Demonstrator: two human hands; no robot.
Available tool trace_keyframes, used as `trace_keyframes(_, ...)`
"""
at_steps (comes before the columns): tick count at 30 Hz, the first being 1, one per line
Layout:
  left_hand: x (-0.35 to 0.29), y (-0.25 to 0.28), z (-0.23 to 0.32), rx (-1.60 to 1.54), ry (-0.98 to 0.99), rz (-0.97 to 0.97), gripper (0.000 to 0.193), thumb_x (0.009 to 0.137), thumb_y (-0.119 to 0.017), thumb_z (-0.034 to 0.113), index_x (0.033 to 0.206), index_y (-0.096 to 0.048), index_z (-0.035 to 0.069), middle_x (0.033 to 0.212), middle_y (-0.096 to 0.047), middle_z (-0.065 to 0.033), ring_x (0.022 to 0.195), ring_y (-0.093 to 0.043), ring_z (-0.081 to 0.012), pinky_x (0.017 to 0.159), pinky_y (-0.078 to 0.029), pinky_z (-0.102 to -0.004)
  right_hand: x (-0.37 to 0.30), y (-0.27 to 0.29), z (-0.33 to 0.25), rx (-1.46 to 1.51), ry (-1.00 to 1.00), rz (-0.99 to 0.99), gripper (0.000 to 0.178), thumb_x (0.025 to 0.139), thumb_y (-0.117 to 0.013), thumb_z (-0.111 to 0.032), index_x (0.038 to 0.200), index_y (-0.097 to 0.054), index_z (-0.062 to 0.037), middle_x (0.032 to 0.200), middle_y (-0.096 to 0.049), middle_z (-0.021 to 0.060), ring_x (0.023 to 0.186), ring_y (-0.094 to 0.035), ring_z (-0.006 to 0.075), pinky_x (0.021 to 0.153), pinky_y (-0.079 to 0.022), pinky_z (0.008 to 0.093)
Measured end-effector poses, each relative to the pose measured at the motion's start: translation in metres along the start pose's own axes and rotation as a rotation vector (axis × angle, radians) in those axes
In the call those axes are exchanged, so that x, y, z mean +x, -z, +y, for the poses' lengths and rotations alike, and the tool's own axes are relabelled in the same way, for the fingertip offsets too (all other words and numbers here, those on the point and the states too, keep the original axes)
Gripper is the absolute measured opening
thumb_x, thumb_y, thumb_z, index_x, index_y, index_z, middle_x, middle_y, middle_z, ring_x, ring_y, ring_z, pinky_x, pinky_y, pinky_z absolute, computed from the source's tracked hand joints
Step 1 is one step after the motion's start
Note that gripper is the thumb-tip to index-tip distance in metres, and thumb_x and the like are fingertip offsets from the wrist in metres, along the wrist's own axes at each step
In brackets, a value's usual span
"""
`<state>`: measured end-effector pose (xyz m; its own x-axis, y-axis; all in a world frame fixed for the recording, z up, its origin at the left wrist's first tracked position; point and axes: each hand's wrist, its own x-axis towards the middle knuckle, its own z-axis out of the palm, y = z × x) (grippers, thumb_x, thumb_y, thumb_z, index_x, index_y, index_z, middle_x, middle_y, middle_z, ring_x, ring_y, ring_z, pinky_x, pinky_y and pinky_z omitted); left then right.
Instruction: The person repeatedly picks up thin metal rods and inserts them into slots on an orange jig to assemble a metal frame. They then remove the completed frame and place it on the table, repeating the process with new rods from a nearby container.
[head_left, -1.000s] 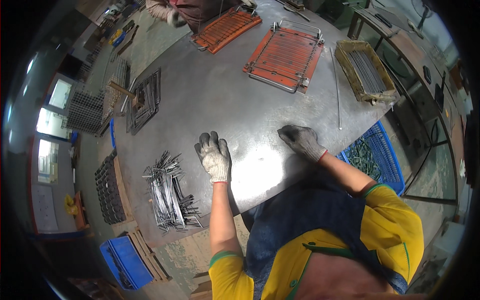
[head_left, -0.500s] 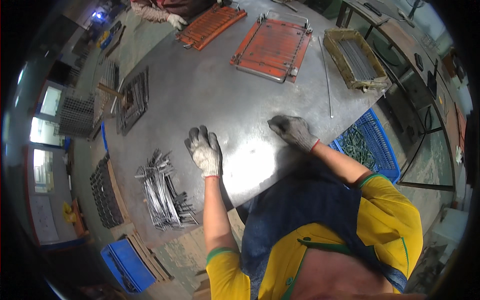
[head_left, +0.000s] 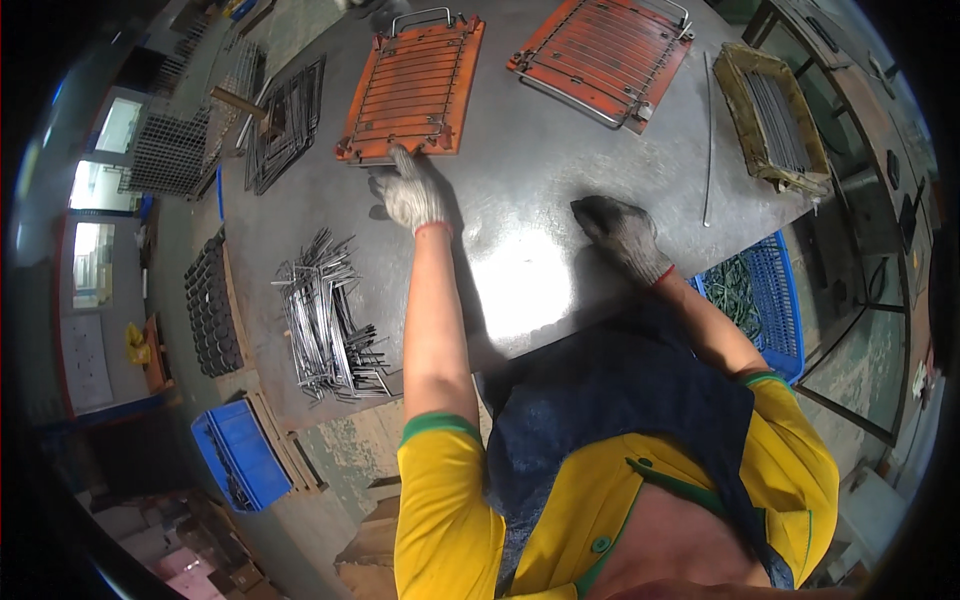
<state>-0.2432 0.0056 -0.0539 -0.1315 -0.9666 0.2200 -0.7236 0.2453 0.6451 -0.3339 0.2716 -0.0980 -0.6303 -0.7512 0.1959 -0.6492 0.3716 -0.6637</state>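
My left hand [head_left: 411,196], in a pale glove with dark fingertips, reaches to the near edge of an orange board with a wire rack frame on it [head_left: 412,90]. One finger lies on the board's edge and the others are bent beside it, closed on it as far as I can see. My right hand [head_left: 626,237], gloved the same way, rests low over the metal table [head_left: 520,190]. Its fingers are curled in, and what they hold, if anything, is hidden. A second orange board with a wire rack [head_left: 606,62] lies further right.
Bent metal wires [head_left: 325,325] are heaped at the left; flat wire frames [head_left: 286,125] are stacked beyond. A single rod [head_left: 707,140] lies near a worn tray of rods [head_left: 728,100]. A blue basket [head_left: 793,300] stands by the right table edge. Another person's glove [head_left: 345,4] shows at the top.
My left hand has gone forward to the left orange board, which has turned and come nearer, away from the other person's hand. My right hand stays curled over the table; the view has shifted.
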Motion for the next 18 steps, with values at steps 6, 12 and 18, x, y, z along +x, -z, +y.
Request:
trace_keyframes(6, 0.094, -0.091, -0.102, 0.806, -0.06, 0.211, 0.049, 0.092, -0.054, 0.045, 0.11, -0.066, 0.001, 0.109, -0.067, -0.0112, 0.093, -0.065, -0.0215, 0.079, -0.051, -0.0353, 0.003, 0.004, -0.015, -0.082, -0.121, -0.147, 0.033, 0.095, -0.052, -0.039, 0.109, -0.066, -0.0133, 0.107, -0.068, 0.0075, 0.096, -0.065, 0.0266, 0.08, -0.052, 0.0397)
trace_keyframes(12, 0.058, -0.036, -0.08, -0.544, 0.347, -0.011, 0.038, 0.089, -0.065, 0.029, 0.116, -0.063, 0.003, 0.11, -0.068, -0.0067, 0.09, -0.064, -0.0167, 0.073, -0.052, -0.032, 0.0, -0.017, 0.014, -0.018, 0.236, 0.154, 0.035, 0.097, -0.05, -0.035, 0.117, -0.063, -0.01, 0.12, -0.064, 0.0092, 0.111, -0.06, 0.0212, 0.094, -0.048, 0.0357)
trace_keyframes(18, 0.057, -0.017, -0.147, 0.758, -0.272, -0.258, 0.053, 0.094, -0.049, 0.029, 0.137, -0.04, -0.001, 0.134, -0.053, -0.017, 0.121, -0.053, -0.0282, 0.098, -0.044, -0.0385, 0.016, 0.072, 0.01, 0.491, -0.131, 0.1, 0.043, 0.097, -0.05, -0.037, 0.132, -0.054, -0.012, 0.124, -0.06, 0.012, 0.098, -0.066, 0.022, 0.082, -0.057, 0.0334)
